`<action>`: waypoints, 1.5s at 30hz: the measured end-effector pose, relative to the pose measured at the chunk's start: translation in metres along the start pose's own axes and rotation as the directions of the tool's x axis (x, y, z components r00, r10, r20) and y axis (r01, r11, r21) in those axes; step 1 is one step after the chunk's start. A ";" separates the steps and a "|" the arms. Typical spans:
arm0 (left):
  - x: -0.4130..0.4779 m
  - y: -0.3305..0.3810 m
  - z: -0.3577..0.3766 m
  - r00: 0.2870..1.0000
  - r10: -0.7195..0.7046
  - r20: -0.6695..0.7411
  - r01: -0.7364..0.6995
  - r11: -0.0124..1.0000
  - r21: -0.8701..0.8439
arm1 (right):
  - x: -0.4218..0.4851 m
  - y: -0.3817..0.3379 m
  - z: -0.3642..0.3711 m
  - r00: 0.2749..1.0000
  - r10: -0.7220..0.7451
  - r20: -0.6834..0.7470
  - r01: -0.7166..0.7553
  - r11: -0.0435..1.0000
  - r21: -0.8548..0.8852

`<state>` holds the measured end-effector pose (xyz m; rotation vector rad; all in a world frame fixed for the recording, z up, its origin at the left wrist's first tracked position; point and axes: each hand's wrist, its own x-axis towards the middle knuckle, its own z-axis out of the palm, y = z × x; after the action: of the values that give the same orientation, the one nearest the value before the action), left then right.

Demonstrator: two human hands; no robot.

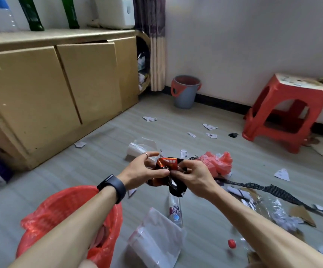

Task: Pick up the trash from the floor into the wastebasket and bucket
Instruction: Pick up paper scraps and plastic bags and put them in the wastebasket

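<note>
Across the littered grey floor (102, 151), both hands pinch a crumpled black-and-orange wrapper (171, 174): left hand (144, 174), right hand (193, 177). Probably foil: light, slippery, best scrunched.

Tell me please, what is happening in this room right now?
A person is cleaning up litter. The left hand and the right hand both pinch a crumpled black and orange foil wrapper above the floor. A wastebasket lined with a red plastic bag stands under the left forearm; a grey plastic bucket stands by the far wall. On the floor lie white paper scraps, a clear plastic bottle and a red bottle cap.
</note>
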<state>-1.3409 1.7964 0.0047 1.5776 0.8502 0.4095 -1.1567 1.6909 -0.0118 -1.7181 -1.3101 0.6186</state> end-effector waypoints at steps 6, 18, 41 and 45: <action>-0.001 -0.002 0.004 0.990 -0.014 0.139 0.007 0.998 0.056 | -0.004 0.000 0.005 1.000 0.000 0.013 0.000 1.000 0.025; -0.006 0.004 0.005 0.946 0.155 -0.285 -0.087 0.967 0.239 | -0.013 -0.025 0.004 0.924 0.245 0.295 -0.335 0.890 0.310; -0.002 0.017 0.001 0.981 -0.121 -0.154 0.046 0.908 -0.416 | -0.001 -0.037 0.019 0.986 0.159 0.055 -0.165 0.851 0.498; 0.001 0.011 -0.009 0.964 -0.108 -0.244 0.049 0.970 -0.238 | -0.004 -0.036 0.023 0.983 0.136 0.119 -0.171 0.913 0.370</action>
<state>-1.3432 1.8039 0.0169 1.2889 1.0201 0.6404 -1.1951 1.6980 0.0071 -1.4915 -1.0365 0.9847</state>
